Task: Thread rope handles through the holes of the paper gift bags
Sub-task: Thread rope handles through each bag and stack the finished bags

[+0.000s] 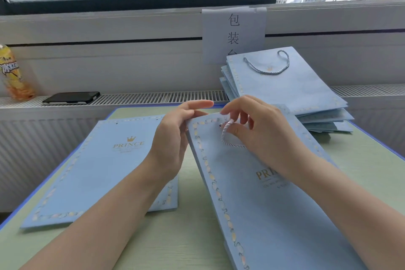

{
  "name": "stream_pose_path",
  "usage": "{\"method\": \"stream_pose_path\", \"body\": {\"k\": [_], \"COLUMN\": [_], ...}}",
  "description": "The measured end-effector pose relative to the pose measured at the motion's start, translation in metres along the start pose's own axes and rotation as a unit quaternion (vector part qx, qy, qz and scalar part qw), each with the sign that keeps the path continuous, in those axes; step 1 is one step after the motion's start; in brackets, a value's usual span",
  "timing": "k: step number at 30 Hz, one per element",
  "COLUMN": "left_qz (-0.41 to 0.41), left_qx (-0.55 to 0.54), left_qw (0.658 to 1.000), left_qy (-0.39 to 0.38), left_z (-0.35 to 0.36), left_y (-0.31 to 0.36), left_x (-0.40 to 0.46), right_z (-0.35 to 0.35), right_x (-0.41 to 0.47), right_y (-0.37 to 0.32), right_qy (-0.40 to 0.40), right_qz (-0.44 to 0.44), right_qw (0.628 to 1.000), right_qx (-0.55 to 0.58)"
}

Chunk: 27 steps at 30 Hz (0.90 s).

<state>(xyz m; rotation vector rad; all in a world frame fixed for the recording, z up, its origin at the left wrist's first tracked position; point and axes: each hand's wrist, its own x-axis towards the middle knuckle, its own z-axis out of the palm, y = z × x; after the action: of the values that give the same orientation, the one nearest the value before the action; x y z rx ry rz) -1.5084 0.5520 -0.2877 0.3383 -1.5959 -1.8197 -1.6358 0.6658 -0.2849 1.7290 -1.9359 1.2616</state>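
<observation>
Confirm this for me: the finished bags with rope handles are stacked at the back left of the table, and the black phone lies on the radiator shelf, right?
Not quite. The head view shows the finished bags stacked at the back right of the table, not the back left. The black phone does lie on the radiator shelf.

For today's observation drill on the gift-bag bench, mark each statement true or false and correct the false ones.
1. The right hand holds a pale twisted rope handle. True.
2. The left hand rests on the black phone. False: it grips the top edge of the light blue paper bag being threaded.
3. The top bag of the finished stack has a rope handle. True.
4. The yellow drink bottle lies flat. False: it stands upright.
</observation>
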Motion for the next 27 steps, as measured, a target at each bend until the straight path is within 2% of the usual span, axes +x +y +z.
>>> {"method": "stream_pose_path", "body": {"k": [1,3,7,10,17,22,27], "left_qz": [-0.023,-0.047,-0.082,-0.123,-0.175,-0.210,-0.205], "left_qx": [-0.046,-0.069,0.048,0.123,0.201,0.116,0.069], "left_qw": [0.999,0.996,0.995,0.980,0.943,0.938,0.935], "left_qy": [-0.001,-0.006,-0.041,-0.092,-0.201,-0.251,-0.282], "left_z": [0.000,-0.001,-0.003,-0.010,-0.030,-0.038,-0.045], "left_y": [0.001,0.004,0.010,0.017,0.026,0.026,0.022], "left_x": [0.000,0.001,0.002,0.004,0.009,0.010,0.013], "right_z": [-0.001,-0.004,-0.007,-0.004,0.007,0.009,0.011], "right_x": [0.002,0.005,0.005,0.003,0.000,0.000,-0.001], "right_y": [0.000,0.000,0.001,-0.001,-0.004,-0.008,-0.008], "right_qy": [0.007,-0.004,-0.069,-0.062,-0.069,-0.073,-0.075], "right_qz": [0.006,0.014,0.021,0.000,-0.051,-0.062,-0.065], "right_qw": [1.000,1.000,0.997,0.997,0.994,0.993,0.993], "right_qx": [-0.005,-0.023,-0.035,-0.050,-0.070,-0.064,-0.061]}}
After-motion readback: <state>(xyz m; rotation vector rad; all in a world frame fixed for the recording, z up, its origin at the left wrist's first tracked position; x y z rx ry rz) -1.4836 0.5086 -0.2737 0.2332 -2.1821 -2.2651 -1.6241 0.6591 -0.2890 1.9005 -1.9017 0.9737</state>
